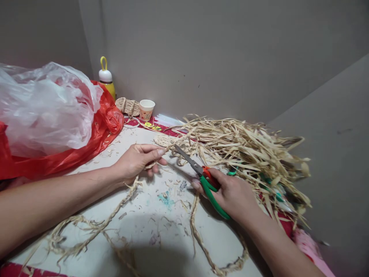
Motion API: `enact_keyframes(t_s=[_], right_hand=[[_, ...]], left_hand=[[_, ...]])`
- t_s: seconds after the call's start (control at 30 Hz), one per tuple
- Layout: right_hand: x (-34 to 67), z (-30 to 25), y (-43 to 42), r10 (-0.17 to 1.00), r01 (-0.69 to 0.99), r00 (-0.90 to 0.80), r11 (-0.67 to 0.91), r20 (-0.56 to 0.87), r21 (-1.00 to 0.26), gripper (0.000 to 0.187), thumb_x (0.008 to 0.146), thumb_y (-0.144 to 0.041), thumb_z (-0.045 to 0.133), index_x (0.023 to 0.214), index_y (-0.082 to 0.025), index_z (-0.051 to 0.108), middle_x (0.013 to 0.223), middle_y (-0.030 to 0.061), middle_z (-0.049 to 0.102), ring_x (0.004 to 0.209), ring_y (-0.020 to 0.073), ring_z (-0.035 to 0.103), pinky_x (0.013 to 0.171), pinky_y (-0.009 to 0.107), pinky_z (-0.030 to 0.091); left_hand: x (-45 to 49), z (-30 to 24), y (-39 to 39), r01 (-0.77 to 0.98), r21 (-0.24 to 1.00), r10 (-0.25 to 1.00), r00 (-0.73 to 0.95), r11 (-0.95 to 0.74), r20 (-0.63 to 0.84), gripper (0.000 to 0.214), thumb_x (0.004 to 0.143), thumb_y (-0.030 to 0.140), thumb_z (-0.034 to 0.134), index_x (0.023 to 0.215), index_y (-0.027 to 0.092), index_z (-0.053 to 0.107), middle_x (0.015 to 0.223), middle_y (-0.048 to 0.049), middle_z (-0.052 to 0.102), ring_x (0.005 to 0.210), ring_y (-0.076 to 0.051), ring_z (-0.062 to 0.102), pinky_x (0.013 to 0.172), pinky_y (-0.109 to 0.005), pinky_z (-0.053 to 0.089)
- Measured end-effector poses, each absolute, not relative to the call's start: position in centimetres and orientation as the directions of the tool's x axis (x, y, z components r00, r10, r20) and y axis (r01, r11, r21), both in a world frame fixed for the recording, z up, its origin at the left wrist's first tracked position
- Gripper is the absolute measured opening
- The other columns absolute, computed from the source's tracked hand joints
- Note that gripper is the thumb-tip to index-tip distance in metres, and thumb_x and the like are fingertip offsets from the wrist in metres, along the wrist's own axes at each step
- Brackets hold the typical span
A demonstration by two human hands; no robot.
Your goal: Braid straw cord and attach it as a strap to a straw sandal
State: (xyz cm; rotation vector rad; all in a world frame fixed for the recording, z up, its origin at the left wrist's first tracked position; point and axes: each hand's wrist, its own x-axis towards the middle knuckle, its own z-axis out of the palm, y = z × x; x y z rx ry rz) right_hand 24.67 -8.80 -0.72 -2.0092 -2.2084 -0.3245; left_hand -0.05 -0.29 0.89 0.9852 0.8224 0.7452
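Between the thumb and fingers of my left hand [142, 158] is pinched a braided straw cord [123, 202], whose length trails down over the white board in loose loops. My right hand [230, 190] grips a pair of scissors [211, 196] with green and red handles. The scissor blades point up and left, their tips close to the straw beside my left fingertips; whether they touch it I cannot tell. Another stretch of braid [198, 234] hangs below my right hand and curves across the board. Behind the blades lies a coiled woven straw piece [163, 140].
A big heap of dry straw [245, 142] fills the right side. Red and clear plastic bags [49, 107] bulge at the left. Along the back stand a yellow bottle [109, 86], a paper cup [146, 110] and woven straw soles [127, 106]. Straw scraps litter the white board [150, 215].
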Motion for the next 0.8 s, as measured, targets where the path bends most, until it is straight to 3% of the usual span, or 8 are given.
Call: enact_keyframes(t_s=[0.1, 0.17, 0.3, 0.43, 0.8], right_hand=[[24.87, -0.81, -8.7, 0.968, 0.991, -0.082, 0.055, 0.238, 0.121, 0.04, 0.081, -0.058, 0.045, 0.079, -0.023, 0.063, 0.05, 0.0021, 0.062, 0.044, 0.0212, 0.057, 0.045, 0.024, 0.025], [24.92, -0.82, -8.68, 0.968, 0.99, -0.074, 0.043, 0.238, 0.135, 0.041, 0.08, -0.06, 0.045, 0.08, -0.023, 0.064, 0.051, 0.0027, 0.063, 0.045, 0.0221, 0.058, 0.045, 0.024, 0.025], [24.8, -0.69, -8.78, 0.969, 0.993, -0.062, 0.035, 0.239, 0.116, 0.043, 0.08, -0.061, 0.044, 0.08, -0.023, 0.064, 0.052, 0.0026, 0.064, 0.045, 0.0218, 0.059, 0.046, 0.024, 0.026], [24.76, -0.7, -8.89, 0.963, 0.994, -0.065, 0.039, 0.261, 0.104, 0.039, 0.079, -0.058, 0.045, 0.078, -0.023, 0.063, 0.049, 0.0017, 0.061, 0.045, 0.021, 0.058, 0.046, 0.024, 0.026], [24.51, -0.96, -9.02, 0.928, 0.976, -0.185, 0.136, 0.323, 0.169, 0.036, 0.082, -0.052, 0.047, 0.087, -0.019, 0.06, 0.051, 0.0011, 0.059, 0.046, 0.02, 0.058, 0.047, 0.025, 0.026]], left_hand=[[-0.25, 1.2, -0.14, -0.142, 0.917, 0.825, 0.503, 0.374, -0.258, 0.022, 0.083, 0.032, 0.061, 0.071, 0.014, 0.067, 0.049, 0.0023, 0.056, 0.032, -0.002, 0.038, 0.032, -0.013, 0.025], [-0.29, 1.31, -0.09, -0.158, 0.917, 0.807, 0.545, 0.367, -0.229, 0.021, 0.085, 0.028, 0.059, 0.073, 0.013, 0.067, 0.048, 0.0035, 0.051, 0.035, -0.002, 0.038, 0.035, -0.012, 0.027], [-0.14, 1.3, -0.14, -0.213, 0.908, 0.815, 0.545, 0.362, -0.197, 0.005, 0.08, 0.015, 0.062, 0.084, 0.012, 0.063, 0.07, -0.0024, 0.065, 0.044, -0.004, 0.049, 0.042, -0.014, 0.039], [-0.09, 1.33, -0.03, -0.278, 0.885, 0.841, 0.504, 0.374, -0.198, 0.007, 0.08, 0.01, 0.062, 0.084, 0.014, 0.058, 0.089, -0.0075, 0.07, 0.054, -0.006, 0.058, 0.048, -0.017, 0.048], [-0.13, 1.07, 0.42, -0.282, 0.843, 0.816, 0.508, 0.459, -0.275, 0.006, 0.082, 0.007, 0.058, 0.081, 0.013, 0.059, 0.084, -0.0066, 0.07, 0.051, -0.005, 0.057, 0.048, -0.016, 0.049]])
